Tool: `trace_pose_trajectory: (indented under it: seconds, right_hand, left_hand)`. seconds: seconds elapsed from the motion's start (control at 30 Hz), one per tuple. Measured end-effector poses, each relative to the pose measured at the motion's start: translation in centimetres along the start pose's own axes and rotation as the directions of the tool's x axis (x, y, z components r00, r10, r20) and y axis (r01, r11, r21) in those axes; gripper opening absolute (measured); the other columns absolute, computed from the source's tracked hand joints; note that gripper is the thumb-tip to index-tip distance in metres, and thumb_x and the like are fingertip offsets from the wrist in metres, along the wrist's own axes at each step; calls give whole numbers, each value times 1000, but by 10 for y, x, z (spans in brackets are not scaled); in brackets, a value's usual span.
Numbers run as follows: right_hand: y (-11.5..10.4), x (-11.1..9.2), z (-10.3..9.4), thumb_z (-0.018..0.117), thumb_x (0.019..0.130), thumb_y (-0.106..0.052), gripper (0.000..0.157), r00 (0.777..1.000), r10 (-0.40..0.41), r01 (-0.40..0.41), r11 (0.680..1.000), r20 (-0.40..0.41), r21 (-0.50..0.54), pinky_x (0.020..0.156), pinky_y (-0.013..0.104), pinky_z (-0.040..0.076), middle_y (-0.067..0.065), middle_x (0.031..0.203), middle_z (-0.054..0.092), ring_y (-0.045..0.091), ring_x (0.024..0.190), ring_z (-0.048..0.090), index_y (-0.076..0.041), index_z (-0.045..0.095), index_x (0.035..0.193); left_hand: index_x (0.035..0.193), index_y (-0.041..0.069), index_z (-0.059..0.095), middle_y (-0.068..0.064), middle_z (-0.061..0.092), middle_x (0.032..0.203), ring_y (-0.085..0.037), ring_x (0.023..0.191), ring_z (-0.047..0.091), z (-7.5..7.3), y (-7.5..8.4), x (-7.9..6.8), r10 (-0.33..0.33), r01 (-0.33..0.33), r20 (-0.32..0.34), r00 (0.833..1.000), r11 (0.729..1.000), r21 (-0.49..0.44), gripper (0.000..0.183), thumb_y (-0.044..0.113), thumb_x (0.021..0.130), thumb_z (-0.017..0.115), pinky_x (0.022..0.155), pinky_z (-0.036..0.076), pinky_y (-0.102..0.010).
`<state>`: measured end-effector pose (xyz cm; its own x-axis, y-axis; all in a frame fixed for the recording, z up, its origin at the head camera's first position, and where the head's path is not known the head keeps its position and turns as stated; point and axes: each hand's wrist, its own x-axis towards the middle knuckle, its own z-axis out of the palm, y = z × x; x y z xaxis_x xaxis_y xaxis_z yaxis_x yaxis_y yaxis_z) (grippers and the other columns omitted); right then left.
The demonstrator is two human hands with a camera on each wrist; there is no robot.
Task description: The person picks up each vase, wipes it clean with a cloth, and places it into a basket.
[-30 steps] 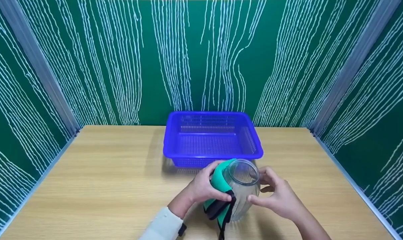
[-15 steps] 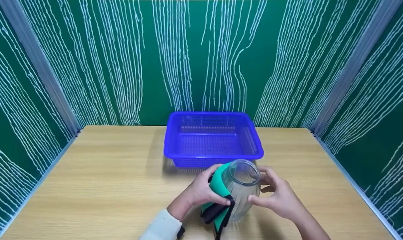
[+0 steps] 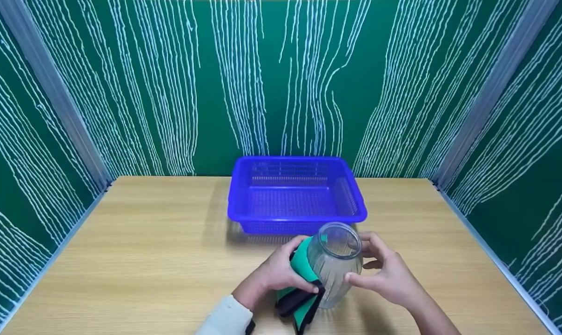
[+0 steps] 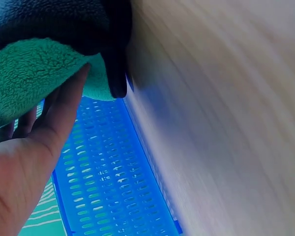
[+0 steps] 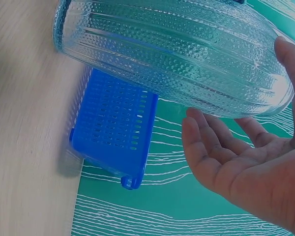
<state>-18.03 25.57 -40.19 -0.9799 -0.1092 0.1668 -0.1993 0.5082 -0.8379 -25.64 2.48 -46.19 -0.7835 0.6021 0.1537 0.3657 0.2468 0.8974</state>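
Note:
A clear ribbed glass vase stands upright on the table in the head view, its open mouth up. My left hand grips a green terry cloth with black parts and presses it to the vase's left side. In the left wrist view the fingers lie along the green pile of the cloth. My right hand holds the vase from the right, thumb in front and fingers behind. The right wrist view shows its fingertips at the dotted glass.
Just behind the vase is a blue perforated plastic basket on the wooden table. Green walls with white wavy lines rise along the back and sides, with grey metal posts in the corners.
My left hand has slid the cloth a little down the vase's side, toward me, baring more of the glass near the rim. The right hand and the vase have stayed in place.

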Motion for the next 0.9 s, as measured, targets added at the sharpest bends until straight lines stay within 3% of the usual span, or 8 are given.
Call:
trace_pose_trajectory:
  seconds: [0.4, 0.67, 0.8, 0.9]
  right_hand:
    - [-1, 0, 0, 80, 58, -28, 65, 1000, 2, -2, 1000, -2, 4, 76, 34, 45, -7, 101, 60, 13, 91, 56, -30, 46, 113]
    - [-2, -1, -2, 79, 60, -28, 61, 999, -34, 34, 999, 10, 1, 75, 36, 44, -6, 101, 60, 14, 93, 56, -26, 47, 112]
    - [-3, -1, -3, 77, 62, -33, 65, 999, -40, 41, 998, 21, -48, 76, 36, 44, -8, 105, 59, 12, 94, 55, -30, 43, 117]
    - [-4, -4, -2, 75, 65, -35, 71, 998, -55, 56, 996, 21, -71, 76, 37, 44, -6, 110, 56, 14, 97, 54, -33, 37, 124]
  left_hand:
    - [117, 42, 39, 18, 52, 107, -6, 97, 49, -1, -5, -1, -18, 15, 29, 999, 995, 95, 91, 39, 40, 86, 86, 39, -27]
    - [116, 45, 38, 20, 51, 103, -5, 93, 49, -1, -4, -2, -87, 76, 42, 995, 975, 208, 91, 49, 38, 83, 82, 40, -28]
    - [118, 44, 36, 18, 52, 104, -6, 94, 49, -4, -4, -3, -82, 64, 62, 995, 967, 247, 91, 54, 40, 81, 83, 40, -29]
    - [120, 45, 35, 17, 51, 105, -6, 95, 49, -7, -5, -4, -70, 51, 82, 994, 975, 218, 88, 52, 44, 80, 83, 40, -28]
